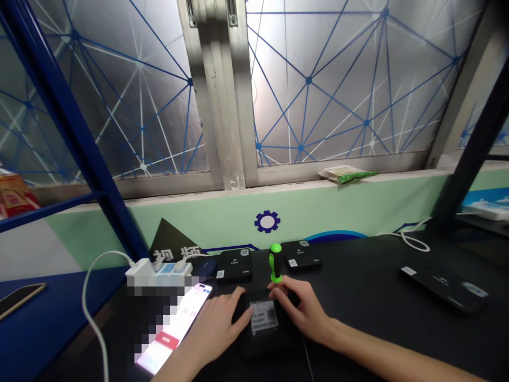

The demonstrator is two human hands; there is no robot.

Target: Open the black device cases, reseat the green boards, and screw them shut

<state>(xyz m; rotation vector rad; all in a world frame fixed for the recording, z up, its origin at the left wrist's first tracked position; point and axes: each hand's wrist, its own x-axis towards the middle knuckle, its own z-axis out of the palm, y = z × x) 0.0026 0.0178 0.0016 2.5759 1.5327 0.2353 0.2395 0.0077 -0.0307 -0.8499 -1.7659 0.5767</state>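
Observation:
A flat black box (267,339) with a white printed label (263,316) lies on the table in front of me. My left hand (217,318) rests along its left side, fingers stretched and thumb apart on the label's edge. With its fingertips pinched together, my right hand (302,305) grips the lower end of a green and black screwdriver (275,262). The screwdriver stands upright over the box's far right corner. Its tip is hidden behind my fingers, so contact with the box cannot be seen.
Two similar black boxes (234,265) (302,255) lie at the back, another black box (445,289) at the right. A lit phone (178,331) is beside my left forearm. Behind it sit a white power strip (173,269) and a cable (84,286). A blue frame post (79,122) rises at left.

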